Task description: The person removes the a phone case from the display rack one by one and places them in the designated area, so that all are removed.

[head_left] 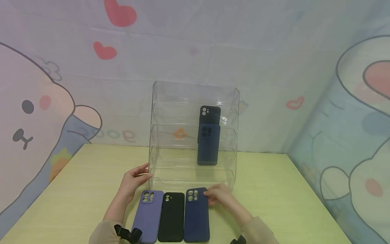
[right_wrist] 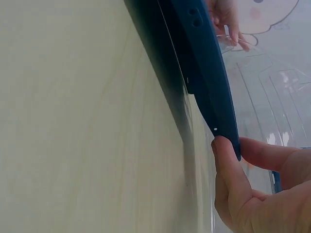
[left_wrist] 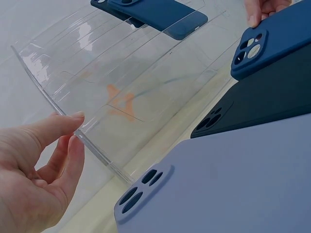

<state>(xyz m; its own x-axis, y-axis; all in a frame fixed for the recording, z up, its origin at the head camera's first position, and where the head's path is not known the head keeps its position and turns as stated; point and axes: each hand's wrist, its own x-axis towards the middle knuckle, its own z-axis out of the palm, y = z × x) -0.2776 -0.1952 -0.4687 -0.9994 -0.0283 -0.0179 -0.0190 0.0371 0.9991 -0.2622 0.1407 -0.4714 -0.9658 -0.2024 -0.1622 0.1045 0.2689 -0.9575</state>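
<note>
A navy phone case (head_left: 196,220) lies at the right end of a row in front of a clear tiered display rack (head_left: 192,174). My right hand (head_left: 221,196) pinches its upper right corner between thumb and fingers; in the right wrist view that end of the case (right_wrist: 218,92) is tipped up off the table. At the rack's left side edge, my left hand (head_left: 131,183) grips the clear plastic with thumb and fingertips, as the left wrist view shows. Beside the navy case lie a black phone case (head_left: 171,218) and a purple phone case (head_left: 149,217).
Two cases stand in the rack's right half: a dark case (head_left: 213,117) behind and a blue case (head_left: 208,149) lower in front. The pale wooden table (head_left: 268,193) extends to both sides. Behind it hangs a cartoon-printed backdrop (head_left: 182,51).
</note>
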